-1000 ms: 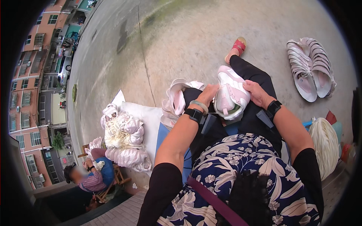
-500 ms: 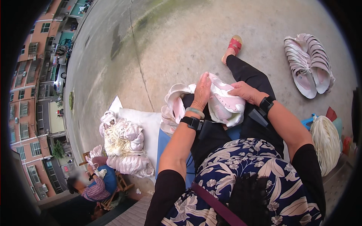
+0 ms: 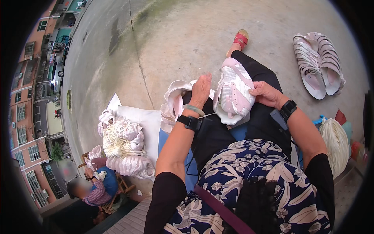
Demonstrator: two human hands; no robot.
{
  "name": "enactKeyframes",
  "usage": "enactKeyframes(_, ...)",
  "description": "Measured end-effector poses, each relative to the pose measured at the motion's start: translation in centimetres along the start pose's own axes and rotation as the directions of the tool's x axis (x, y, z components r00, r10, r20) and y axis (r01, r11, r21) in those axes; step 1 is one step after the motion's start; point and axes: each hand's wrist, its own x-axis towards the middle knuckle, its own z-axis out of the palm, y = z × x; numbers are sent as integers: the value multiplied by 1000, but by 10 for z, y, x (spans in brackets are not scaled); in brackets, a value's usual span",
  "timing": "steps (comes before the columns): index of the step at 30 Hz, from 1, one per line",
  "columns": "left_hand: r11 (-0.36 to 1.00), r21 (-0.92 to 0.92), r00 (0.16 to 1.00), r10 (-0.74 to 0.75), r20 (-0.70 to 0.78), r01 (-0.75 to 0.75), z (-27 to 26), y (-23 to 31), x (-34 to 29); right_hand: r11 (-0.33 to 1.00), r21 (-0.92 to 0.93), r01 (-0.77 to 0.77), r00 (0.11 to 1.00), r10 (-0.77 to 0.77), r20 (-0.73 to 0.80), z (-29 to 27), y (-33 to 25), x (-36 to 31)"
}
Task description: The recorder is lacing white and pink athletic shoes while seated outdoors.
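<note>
Head view: right hand [image 3: 268, 94] holds a rounded, mesh-panelled shoe upper [image 3: 235, 90].

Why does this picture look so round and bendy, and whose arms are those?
Those are no robot's arms: they are a person's own. A camera on the person's head looks down, and its wide fisheye lens bends straight edges.

The right hand holds the edge of a pink-and-white shoe upper above the lap. The left hand is raised beside it; I can't tell whether it grips anything.

Out to the left, pink-and-white bundles and cream laces lie on a white sheet. To the right, stacked shoe pieces lie on the concrete ground. Another person sits at the picture's lower left.
</note>
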Motion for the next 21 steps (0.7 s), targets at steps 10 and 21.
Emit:
enactKeyframes(10,701,654,959,199,204,-284,4,13,-83,991,-130,-32,999,31,-10,-2,1,-1)
enactKeyframes(21,847,513,989,148,23,-138,11,22,-108,243,-968,-61,868,-466,-172,56,20,-39)
